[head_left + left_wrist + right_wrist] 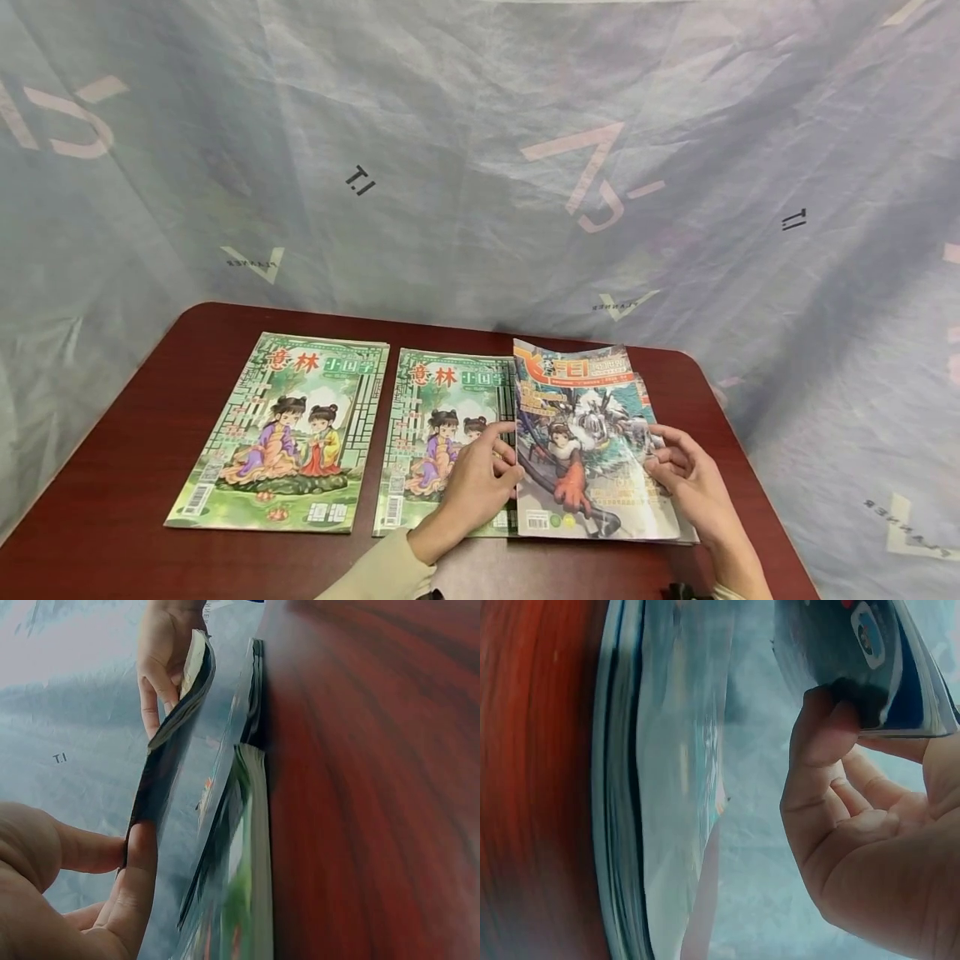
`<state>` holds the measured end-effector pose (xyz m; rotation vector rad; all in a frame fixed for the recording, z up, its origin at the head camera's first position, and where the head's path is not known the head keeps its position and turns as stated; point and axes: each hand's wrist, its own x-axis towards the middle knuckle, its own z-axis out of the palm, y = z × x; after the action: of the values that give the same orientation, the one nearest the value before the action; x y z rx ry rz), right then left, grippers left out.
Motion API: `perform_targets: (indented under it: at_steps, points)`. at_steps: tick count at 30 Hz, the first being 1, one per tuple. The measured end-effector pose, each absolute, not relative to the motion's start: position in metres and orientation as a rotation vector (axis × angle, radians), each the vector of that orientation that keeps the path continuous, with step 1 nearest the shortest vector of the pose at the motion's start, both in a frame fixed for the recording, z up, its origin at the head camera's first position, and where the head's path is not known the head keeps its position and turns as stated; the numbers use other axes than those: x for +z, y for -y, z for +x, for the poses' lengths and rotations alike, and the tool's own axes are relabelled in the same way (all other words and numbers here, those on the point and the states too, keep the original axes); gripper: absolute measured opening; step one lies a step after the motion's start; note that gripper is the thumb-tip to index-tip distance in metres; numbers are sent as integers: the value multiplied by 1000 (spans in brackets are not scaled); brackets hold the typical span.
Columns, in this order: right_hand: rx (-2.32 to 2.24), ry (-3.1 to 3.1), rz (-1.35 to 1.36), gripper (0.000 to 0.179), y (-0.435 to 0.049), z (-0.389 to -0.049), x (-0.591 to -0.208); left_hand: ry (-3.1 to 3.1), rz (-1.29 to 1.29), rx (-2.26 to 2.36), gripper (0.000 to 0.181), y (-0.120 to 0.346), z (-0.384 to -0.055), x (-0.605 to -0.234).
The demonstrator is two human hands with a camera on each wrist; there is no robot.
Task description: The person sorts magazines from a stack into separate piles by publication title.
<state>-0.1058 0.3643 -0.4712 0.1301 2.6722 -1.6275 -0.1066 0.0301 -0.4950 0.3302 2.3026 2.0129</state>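
Observation:
Both hands hold a magazine (pixel 588 442) with an orange-and-white title and a figure in red gloves on its cover. My left hand (pixel 480 483) pinches its left edge between thumb and fingers. On the opposite edge, my right hand (pixel 697 487) grips with thumb and fingers. The left wrist view has this magazine (pixel 174 746) raised and bent over the others, a gap beneath it. Under it lies another magazine (pixel 651 398), mostly hidden, only its right margin showing. A green magazine (pixel 423 417) with two cartoon children lies beside it, partly covered by my left hand.
A matching green magazine (pixel 292 433) lies flat farther left. All rest on a dark red wooden table (pixel 112 492) with rounded far corners. Behind it hangs a grey printed cloth (pixel 450 208), which also runs down the right side.

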Motion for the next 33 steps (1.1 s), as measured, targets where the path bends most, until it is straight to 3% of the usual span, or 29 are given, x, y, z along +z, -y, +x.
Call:
perform_targets:
  at_steps: [33]
  points:
    - [-1834, -2729, 388, 54, -406, -105, -490, -2265, 323, 2029, 57, -88, -121, -501]
